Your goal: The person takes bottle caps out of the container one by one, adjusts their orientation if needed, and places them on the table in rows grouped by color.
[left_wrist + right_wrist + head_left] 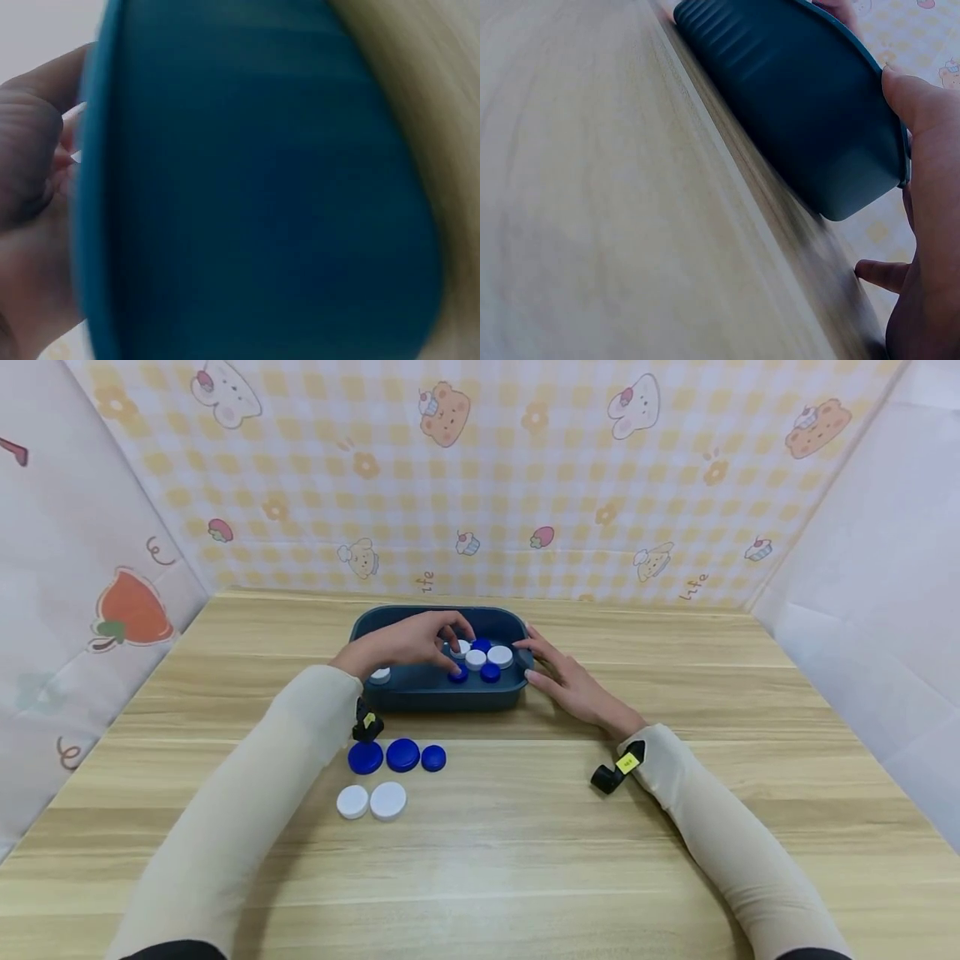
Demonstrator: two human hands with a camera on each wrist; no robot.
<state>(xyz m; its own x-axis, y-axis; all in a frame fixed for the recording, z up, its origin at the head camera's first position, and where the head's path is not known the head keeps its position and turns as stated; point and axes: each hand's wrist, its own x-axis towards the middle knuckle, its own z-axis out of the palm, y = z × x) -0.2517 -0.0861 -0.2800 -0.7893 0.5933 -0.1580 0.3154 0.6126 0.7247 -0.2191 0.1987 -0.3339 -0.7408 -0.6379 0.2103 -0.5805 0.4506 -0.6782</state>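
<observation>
A dark blue-green plastic basin [442, 701] stands toward the back of the table with several white and blue round caps inside. My left hand [412, 639] reaches over its near wall, thumb at a blue cap [458, 674] and bent fingers above a white cap [461, 649]; a gap shows between thumb and fingers. In the left wrist view the basin wall [262, 187] hides most fingertips. My right hand [573, 685] holds the basin's right end, thumb [907, 94] against the rim and a finger reaching over it. One finger stands apart below.
Outside the basin, nearer me, lie three blue caps [402, 755] in a row and two white caps [387, 801] before them. A lone white cap [380, 676] sits at the basin's left end. A patterned cloth [487, 485] hangs behind the wooden table [525, 860].
</observation>
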